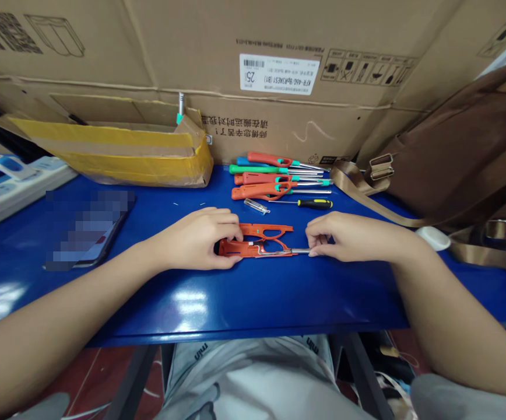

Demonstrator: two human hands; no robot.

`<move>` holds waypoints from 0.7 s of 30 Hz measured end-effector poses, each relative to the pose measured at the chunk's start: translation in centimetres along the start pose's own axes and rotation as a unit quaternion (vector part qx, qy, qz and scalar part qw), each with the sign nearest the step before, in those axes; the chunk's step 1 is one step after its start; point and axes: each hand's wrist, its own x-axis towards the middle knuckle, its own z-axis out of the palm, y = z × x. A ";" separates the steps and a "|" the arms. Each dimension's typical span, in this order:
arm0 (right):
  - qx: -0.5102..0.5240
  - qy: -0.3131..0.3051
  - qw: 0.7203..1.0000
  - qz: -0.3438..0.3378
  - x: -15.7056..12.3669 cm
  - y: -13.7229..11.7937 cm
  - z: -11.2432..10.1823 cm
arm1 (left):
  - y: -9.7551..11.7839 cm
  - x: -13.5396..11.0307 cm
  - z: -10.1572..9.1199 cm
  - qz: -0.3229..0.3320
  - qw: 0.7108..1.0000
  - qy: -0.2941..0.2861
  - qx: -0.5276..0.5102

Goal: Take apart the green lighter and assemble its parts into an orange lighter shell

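Observation:
On the blue table lies an opened orange lighter body half (pixel 253 249), its inner wire and parts showing. My left hand (pixel 204 239) grips its handle end, thumb along the near edge and fingers over the far side. My right hand (pixel 334 236) pinches the thin metal tube (pixel 301 251) that sticks out of the lighter's right end. Just beyond lies the other orange shell half (pixel 273 231), partly behind my left fingers. A small clear cylinder (pixel 256 206) and a black-and-yellow screwdriver (pixel 315 203) rest farther back.
Several long-necked lighters (pixel 262 191) lie behind the screwdriver. A yellow-taped cardboard box (pixel 148 163) stands back left, before a large carton (pixel 288 128). At left are a phone (pixel 99 233) and a power strip (pixel 21 189); a brown bag (pixel 467 146) and strap occupy the right.

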 end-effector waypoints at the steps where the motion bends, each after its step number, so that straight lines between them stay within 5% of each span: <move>1: -0.004 -0.003 1.000 0.008 -0.1 0.0 -0.1 | 0.0 0.0 0.0 0.001 1.000 -0.001 0.000; 21: 0.010 0.017 1.000 -0.003 0.4 -0.3 0.3 | 0.0 0.0 0.1 0.001 1.000 0.010 -0.012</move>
